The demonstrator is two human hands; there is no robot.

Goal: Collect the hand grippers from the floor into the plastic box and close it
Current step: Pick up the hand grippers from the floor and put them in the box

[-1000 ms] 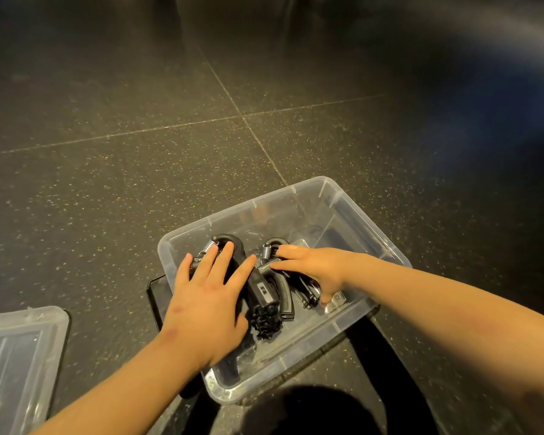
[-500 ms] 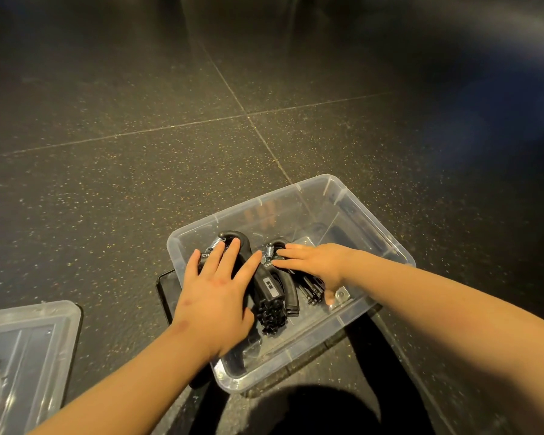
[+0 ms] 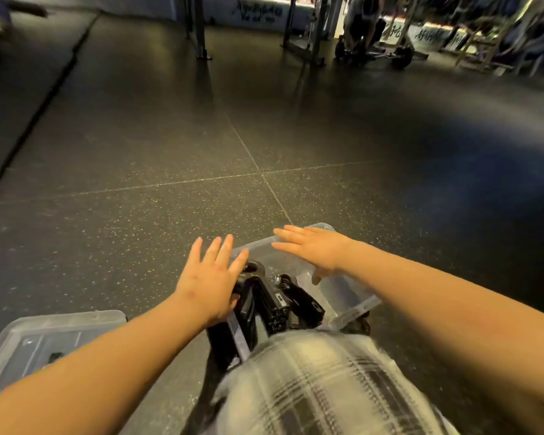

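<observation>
The lid [image 3: 60, 329] is lying on the floor [image 3: 170, 158] at near left. The hand grippers [image 3: 272, 301] are sitting inside the plastic box [image 3: 343, 287]. The left hand [image 3: 209, 279] and right hand [image 3: 313, 249] are hovering over it, fingers straight, gripping nothing.

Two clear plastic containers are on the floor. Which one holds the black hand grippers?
The plastic box beneath the left hand and right hand holds the hand grippers. The other clear container lies apart at lower left.

Dim, blurred view.
We saw strip lights [image 3: 421, 22] glowing at one o'clock, sheen on the floor [image 3: 201, 146], edges smeared.
</observation>
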